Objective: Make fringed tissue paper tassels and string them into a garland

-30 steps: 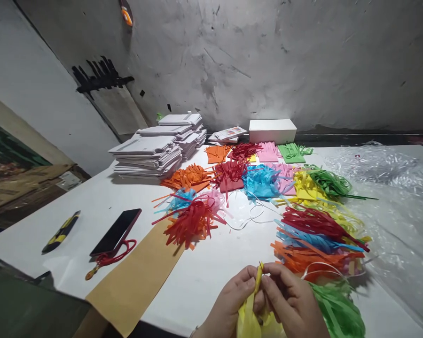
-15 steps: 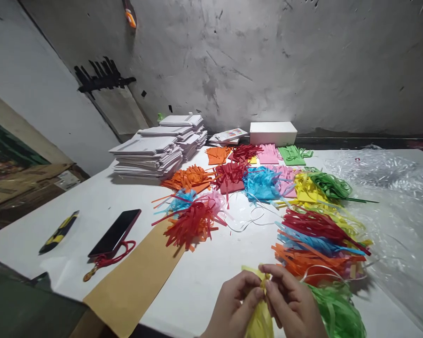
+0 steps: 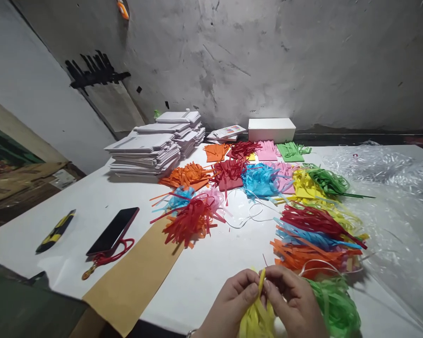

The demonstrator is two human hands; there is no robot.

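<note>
At the front edge of the white table, a bunch of yellow fringed tissue paper (image 3: 255, 319) hangs between my two hands. My left hand (image 3: 232, 300) pinches its gathered top from the left. From the right, my right hand (image 3: 291, 298) pinches the same twisted top, thumb and forefinger close together. Strips of the fringe spread downward below my fingers. A green tissue paper tassel (image 3: 336, 305) lies just right of my right hand. Above it lie orange (image 3: 310, 253), blue (image 3: 303, 234) and red fringed bunches (image 3: 317, 223), with a thin white string looped over them.
Several coloured fringed paper bundles (image 3: 261, 180) cover the table's middle and back. White stacks (image 3: 141, 152) and a white box (image 3: 271, 130) stand behind. On the left lie a phone (image 3: 114, 230), a yellow-black cutter (image 3: 56, 230) and brown paper (image 3: 134, 281). Clear plastic (image 3: 402, 211) spreads over the right.
The yellow top has been twisted into a narrower, upright strand between my fingers. Both hands stay close together. The view has shifted slightly.
</note>
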